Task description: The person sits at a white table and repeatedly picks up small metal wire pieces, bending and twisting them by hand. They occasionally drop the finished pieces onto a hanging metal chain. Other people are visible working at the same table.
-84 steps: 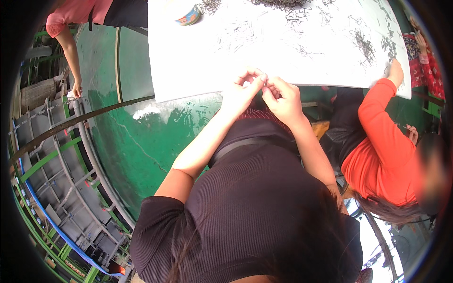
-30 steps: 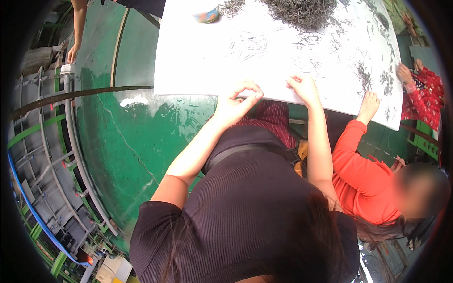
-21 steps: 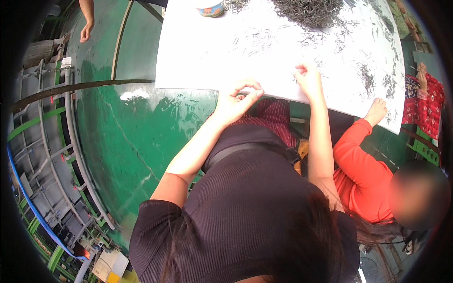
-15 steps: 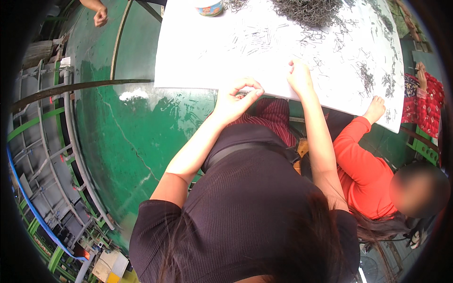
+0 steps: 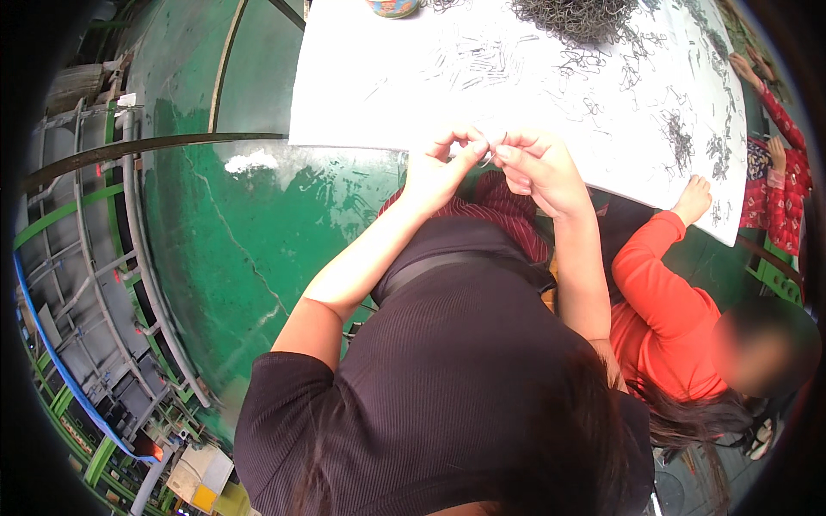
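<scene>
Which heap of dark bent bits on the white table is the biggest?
The dense heap at the picture's top, right of the round tub. It is piled thickly; the other clusters, like the one above the orange sleeve, are smaller and looser.

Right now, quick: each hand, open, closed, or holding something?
Left hand: closed in a pinch; whether it holds anything cannot be told.
Right hand: closed in a pinch on a small thin piece.

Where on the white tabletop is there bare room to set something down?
On the tabletop, the left end looks bare, between its left edge, the round container and the scattered dark strips. Crowded: the far side with the heap of dark loops, and the right side, strewn with loose pieces.
</scene>
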Demonstrator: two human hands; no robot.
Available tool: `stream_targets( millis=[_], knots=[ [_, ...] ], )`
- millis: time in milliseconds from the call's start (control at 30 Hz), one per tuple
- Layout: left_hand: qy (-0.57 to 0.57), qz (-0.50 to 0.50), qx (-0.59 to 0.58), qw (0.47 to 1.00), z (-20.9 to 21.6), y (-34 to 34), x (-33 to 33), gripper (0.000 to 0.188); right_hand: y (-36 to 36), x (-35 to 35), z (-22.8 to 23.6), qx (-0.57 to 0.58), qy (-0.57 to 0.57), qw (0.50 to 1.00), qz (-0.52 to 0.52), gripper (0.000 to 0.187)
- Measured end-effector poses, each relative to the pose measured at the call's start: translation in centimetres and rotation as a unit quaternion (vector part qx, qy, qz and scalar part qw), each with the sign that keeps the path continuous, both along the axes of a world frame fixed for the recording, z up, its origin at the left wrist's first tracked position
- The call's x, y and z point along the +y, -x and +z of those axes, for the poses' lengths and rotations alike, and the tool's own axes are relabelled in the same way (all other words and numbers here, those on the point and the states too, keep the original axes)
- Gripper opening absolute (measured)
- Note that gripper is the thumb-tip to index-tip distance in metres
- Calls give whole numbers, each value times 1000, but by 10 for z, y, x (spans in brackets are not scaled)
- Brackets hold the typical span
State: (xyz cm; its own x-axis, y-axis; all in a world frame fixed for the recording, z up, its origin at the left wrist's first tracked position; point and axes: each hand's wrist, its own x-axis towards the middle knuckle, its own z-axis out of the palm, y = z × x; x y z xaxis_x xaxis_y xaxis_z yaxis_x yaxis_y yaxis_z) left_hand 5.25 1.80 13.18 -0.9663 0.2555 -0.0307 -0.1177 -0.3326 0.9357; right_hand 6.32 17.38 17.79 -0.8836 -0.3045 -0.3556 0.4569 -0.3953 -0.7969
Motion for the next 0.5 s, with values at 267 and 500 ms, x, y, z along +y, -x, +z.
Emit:
stream_targets(
  millis=[267,500],
  knots=[
    [-6,-20,3,1000,-3,3,1,6,-9,2,-15,-9,36,998,-50,9],
    [78,-45,151,984,6,7,2,4,-17,-8,-13,58,-25,989,-137,8]
  ],
)
